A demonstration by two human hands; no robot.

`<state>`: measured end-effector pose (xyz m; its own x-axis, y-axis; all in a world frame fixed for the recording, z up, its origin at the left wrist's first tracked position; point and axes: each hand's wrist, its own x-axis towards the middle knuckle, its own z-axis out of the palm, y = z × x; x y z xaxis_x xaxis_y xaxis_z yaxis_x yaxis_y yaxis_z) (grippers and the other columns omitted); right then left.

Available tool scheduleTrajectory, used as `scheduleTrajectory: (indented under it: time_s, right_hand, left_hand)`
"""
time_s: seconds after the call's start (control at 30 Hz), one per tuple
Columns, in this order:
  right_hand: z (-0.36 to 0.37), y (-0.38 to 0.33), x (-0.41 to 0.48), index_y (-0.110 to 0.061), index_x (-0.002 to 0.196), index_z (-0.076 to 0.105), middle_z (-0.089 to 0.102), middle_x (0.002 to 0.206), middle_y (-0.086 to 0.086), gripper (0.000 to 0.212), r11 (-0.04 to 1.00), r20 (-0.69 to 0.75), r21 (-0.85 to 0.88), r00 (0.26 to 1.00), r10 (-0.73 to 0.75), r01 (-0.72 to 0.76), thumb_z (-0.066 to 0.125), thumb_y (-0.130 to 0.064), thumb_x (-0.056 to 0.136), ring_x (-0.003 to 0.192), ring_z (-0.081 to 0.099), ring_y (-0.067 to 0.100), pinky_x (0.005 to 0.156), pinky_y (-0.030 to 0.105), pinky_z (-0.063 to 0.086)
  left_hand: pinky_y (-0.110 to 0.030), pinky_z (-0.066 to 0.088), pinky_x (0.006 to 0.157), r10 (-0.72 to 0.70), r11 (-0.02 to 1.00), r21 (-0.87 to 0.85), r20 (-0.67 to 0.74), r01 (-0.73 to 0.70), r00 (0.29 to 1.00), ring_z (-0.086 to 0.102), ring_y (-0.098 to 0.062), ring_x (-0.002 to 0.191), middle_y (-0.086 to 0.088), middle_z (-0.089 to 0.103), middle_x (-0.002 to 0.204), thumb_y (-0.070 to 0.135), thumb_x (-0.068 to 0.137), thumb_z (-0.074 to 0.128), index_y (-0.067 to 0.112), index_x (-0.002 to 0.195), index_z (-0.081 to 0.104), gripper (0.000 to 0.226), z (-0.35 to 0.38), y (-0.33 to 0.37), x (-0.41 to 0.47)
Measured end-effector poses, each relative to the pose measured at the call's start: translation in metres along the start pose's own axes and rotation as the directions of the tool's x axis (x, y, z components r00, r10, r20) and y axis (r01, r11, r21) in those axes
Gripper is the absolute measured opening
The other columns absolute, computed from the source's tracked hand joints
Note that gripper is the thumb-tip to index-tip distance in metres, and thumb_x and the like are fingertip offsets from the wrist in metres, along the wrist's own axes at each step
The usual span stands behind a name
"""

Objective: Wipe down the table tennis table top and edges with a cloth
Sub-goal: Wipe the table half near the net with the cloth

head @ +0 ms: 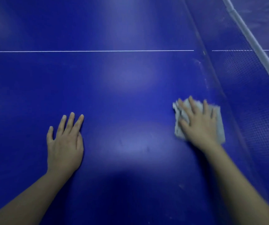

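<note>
Cloth lies under my flat, spread right hand near the net, left hand flat on the table, holding nothing; I'd press evenly, overlapping strokes.

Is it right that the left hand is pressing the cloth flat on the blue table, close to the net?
Not quite: it is the right hand, not the left, that presses the cloth flat on the blue table, close to the net. The left hand rests bare on the surface, apart from the cloth. The head view shows this.
</note>
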<state>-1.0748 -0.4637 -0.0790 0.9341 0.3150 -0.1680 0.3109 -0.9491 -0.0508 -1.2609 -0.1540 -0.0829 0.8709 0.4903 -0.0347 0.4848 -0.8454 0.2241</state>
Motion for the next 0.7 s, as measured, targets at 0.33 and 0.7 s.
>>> scheduleTrajectory:
  time_s: [0.33, 0.7]
  right_hand:
    - [0.013, -0.014, -0.115, -0.037, 0.140, 0.041, 0.041, 0.148, 0.003, 0.058, 0.993, -0.020, 0.001, 0.992, -0.121, 0.121, 0.030, -0.049, 0.085, 0.131, 0.035, 0.046, 0.101, 0.060, 0.028]
    - [-0.031, -0.023, 0.192, -0.042, 0.147, 0.022, 0.018, 0.158, -0.003, 0.050, 0.973, -0.049, -0.003, 0.972, -0.232, 0.232, 0.030, -0.043, 0.097, 0.145, 0.010, 0.028, 0.111, 0.053, 0.009]
  left_hand:
    - [-0.050, 0.011, 0.112, 0.019, 1.000, 0.015, -0.030, -0.018, 0.999, 0.018, -0.021, 0.143, -0.006, 0.029, 0.152, 0.013, 0.095, 0.037, 0.018, 0.145, 0.031, 0.050, 0.005, -0.003, -0.001]
    - [-0.049, 0.013, 0.112, 0.007, 1.000, 0.011, -0.029, -0.006, 1.000, 0.017, -0.014, 0.142, -0.002, 0.029, 0.151, 0.025, 0.093, 0.024, 0.022, 0.144, 0.034, 0.052, 0.009, -0.004, 0.001]
